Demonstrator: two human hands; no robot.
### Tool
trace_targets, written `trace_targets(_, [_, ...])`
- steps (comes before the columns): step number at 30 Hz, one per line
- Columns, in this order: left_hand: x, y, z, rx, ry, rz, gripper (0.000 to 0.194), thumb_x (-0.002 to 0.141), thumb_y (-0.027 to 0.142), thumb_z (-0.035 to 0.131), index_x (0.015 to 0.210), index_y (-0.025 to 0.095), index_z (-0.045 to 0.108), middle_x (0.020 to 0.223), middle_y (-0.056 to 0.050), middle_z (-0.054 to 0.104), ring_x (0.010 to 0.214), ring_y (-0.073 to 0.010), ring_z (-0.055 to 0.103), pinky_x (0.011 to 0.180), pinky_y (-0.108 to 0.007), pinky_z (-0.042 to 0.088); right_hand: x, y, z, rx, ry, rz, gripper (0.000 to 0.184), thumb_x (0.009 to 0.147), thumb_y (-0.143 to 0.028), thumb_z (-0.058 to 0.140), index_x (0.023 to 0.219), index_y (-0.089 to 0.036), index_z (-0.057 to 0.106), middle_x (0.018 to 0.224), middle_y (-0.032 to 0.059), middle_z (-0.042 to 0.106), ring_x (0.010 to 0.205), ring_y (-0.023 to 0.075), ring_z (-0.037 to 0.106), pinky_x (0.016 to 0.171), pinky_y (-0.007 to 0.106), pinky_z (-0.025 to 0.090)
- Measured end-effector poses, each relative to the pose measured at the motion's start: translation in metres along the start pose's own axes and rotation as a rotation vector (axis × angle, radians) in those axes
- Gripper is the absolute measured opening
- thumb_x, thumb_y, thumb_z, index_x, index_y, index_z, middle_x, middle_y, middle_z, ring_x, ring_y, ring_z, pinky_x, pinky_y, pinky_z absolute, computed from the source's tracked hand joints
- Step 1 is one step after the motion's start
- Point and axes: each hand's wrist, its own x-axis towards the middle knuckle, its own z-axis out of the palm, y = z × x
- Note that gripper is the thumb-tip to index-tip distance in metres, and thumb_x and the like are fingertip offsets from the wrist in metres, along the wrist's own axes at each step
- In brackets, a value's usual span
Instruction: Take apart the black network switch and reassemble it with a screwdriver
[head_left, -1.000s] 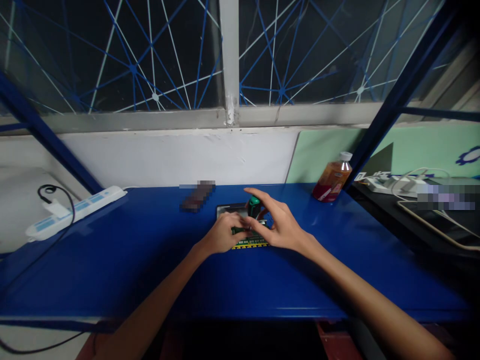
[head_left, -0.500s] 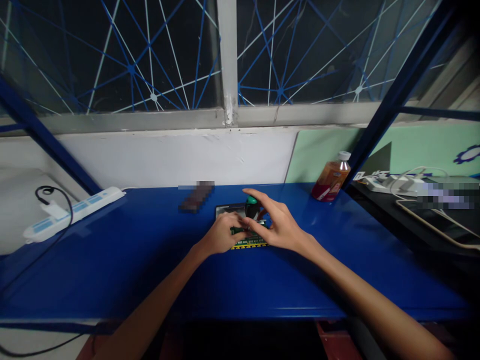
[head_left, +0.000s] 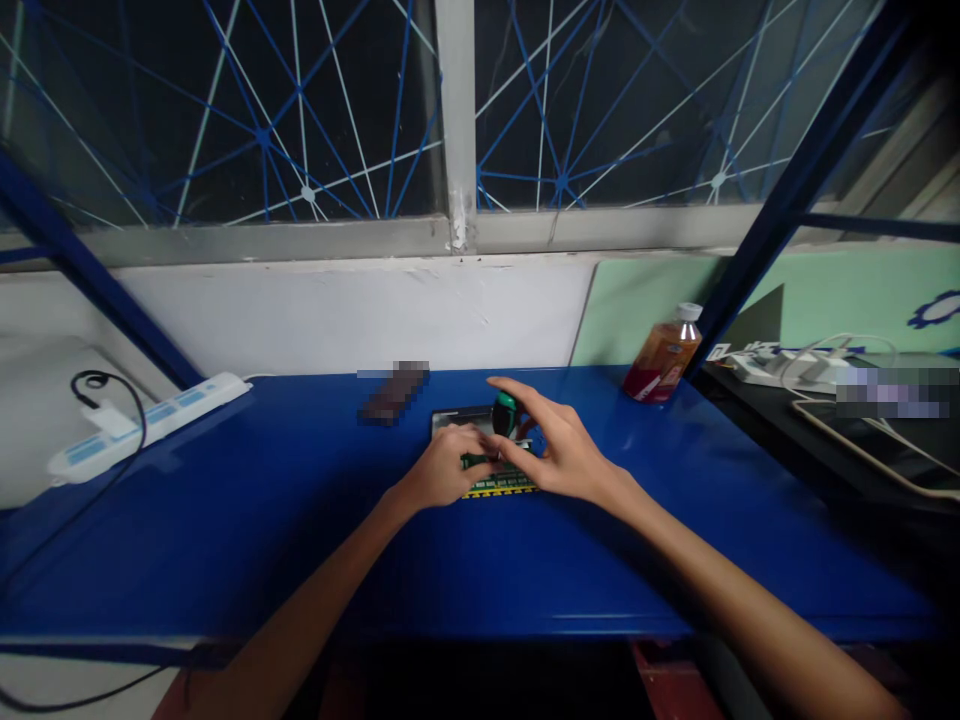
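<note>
A green-and-black screwdriver [head_left: 504, 415] stands nearly upright, slightly tilted, in the middle of the desk. My right hand [head_left: 561, 445] is closed around its handle, thumb in front and index finger stretched past the top. My left hand [head_left: 444, 468] is bent in close beside it, fingertips together near the screwdriver's lower end. Against those fingers shows a dark green piece [head_left: 478, 461], too covered to identify. Beneath both hands lies a flat case [head_left: 501, 488] with rows of small printed marks and a yellow-and-black striped front edge. The screwdriver's tip is hidden by my fingers.
Behind my left hand, a dark blurred object [head_left: 394, 395] lies on the blue desk [head_left: 337, 560]. A drink bottle [head_left: 664, 355] stands at the back right. On the left is a power strip [head_left: 154, 425] with a black cable. Cables and another strip [head_left: 795, 365] lie far right.
The screwdriver's handle tilts slightly back and forth in my right hand. My left hand keeps its place. The whole view has shifted a little.
</note>
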Motion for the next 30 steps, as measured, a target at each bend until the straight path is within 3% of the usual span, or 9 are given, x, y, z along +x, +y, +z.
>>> trace_targets(30, [0.0004, 0.0012, -0.0001, -0.015, -0.016, 0.037, 0.01, 0.082, 0.023, 0.066, 0.076, 0.016, 0.07, 0.08, -0.004, 0.071, 0.078, -0.017, 0.063, 0.074, -0.03, 0.048, -0.0007, -0.0007, -0.0003, 0.001, -0.025, 0.004, 0.056, 0.088, -0.03, 0.048, 0.142, -0.021, 0.034, 0.114, 0.0078, 0.061, 0.08, 0.018, 0.062, 0.077, 0.037, 0.052])
